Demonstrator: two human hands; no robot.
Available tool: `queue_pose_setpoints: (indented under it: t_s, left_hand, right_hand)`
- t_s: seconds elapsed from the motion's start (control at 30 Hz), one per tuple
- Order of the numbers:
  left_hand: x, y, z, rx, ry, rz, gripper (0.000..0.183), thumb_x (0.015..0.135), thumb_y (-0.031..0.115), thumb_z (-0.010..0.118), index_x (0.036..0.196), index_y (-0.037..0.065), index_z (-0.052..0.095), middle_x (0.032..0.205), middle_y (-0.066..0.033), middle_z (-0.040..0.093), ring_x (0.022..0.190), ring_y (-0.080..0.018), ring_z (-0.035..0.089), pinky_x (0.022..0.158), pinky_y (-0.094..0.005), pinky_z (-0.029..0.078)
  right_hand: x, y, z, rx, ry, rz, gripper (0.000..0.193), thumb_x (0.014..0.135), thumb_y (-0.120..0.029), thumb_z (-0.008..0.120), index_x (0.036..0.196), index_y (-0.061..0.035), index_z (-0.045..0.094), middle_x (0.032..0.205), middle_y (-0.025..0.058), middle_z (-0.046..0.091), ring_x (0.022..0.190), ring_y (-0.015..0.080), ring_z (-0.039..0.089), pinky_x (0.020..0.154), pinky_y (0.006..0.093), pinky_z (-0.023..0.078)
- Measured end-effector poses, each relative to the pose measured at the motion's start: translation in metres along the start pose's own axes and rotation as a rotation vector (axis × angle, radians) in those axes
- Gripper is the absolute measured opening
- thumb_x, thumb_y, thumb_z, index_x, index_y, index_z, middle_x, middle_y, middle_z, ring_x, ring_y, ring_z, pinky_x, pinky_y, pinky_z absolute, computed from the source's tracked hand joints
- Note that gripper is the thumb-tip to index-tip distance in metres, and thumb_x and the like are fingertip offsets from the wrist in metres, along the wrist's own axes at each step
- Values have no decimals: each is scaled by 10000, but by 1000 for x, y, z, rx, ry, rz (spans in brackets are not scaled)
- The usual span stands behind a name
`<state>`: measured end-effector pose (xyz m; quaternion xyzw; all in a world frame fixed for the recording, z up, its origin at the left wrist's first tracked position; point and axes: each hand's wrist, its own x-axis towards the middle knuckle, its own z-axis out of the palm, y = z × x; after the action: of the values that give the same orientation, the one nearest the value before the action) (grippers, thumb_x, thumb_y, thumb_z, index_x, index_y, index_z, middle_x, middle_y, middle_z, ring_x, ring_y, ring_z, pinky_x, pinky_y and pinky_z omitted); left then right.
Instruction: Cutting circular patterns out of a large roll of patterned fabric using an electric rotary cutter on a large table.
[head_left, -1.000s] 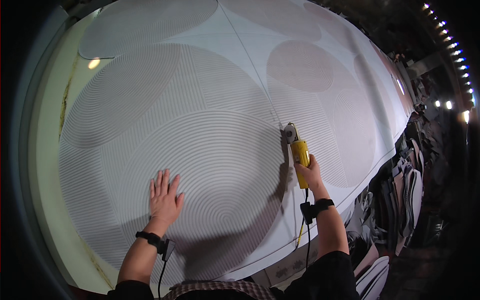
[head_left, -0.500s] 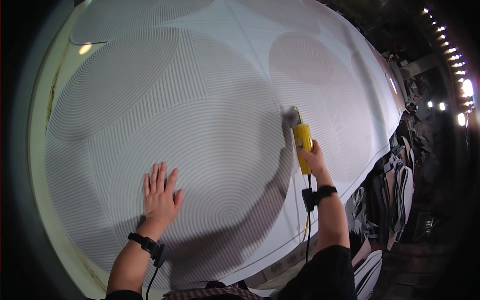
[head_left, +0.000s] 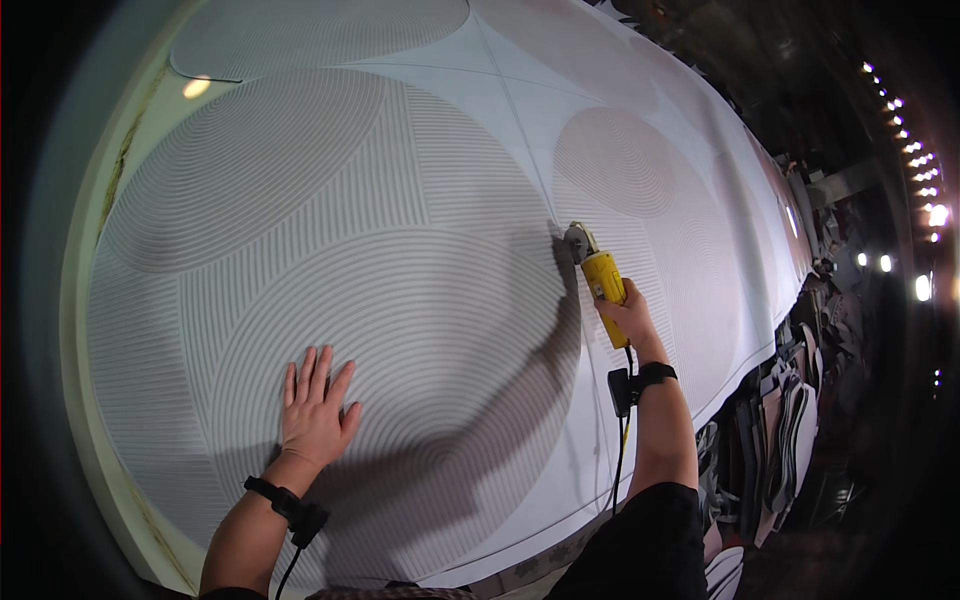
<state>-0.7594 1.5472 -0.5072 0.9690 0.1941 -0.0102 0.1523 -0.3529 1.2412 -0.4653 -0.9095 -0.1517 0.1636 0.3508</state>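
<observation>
My right hand (head_left: 632, 315) is wrapped round the yellow body of a handheld electric rotary cutter (head_left: 603, 278). Its round metal blade (head_left: 576, 243) meets a large printed sheet (head_left: 400, 300) along the right edge of a grey oval with ribbed arcs. Behind the blade a narrow line runs down the sheet toward me, between the grey oval and white material. My left hand (head_left: 316, 415) lies flat on the ribbed pattern at lower left, fingers spread, holding nothing. The cutter's dark cord (head_left: 620, 460) hangs down past my right forearm.
A pale table border (head_left: 85, 350) with brownish marks curves along the left. Several thin grey and white offcut-like pieces (head_left: 785, 430) hang or stand beyond the sheet's right edge. Bright lights (head_left: 937, 215) show at far right. Black straps with small boxes sit on both my wrists.
The cutter has advanced a little away from me along the oval's edge, its head tilting left. The whole view has shifted slightly. My left hand stays flat on the sheet.
</observation>
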Motion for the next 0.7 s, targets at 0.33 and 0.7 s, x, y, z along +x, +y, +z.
queue_pose_setpoints:
  t_s: [0.33,0.7]
  left_hand:
    - [1,-3,6,-38,14,-20,541,799,320,587,1294,125,488,1467,-163,259,1368,-337,206,1110,-523,121]
    - [3,-5,5,21,-105,-63,554,822,413,564,1328,219,447,1483,-105,222,1389,-282,146,1121,-504,87]
  right_hand:
    - [58,-15,4,-12,-78,-16,493,715,-165,736,1120,16,520,937,113,616,853,187,593,758,315,475]
    - [137,-66,18,-177,-121,-63,545,695,-200,761,1138,10,521,999,142,624,922,240,612,813,345,481]
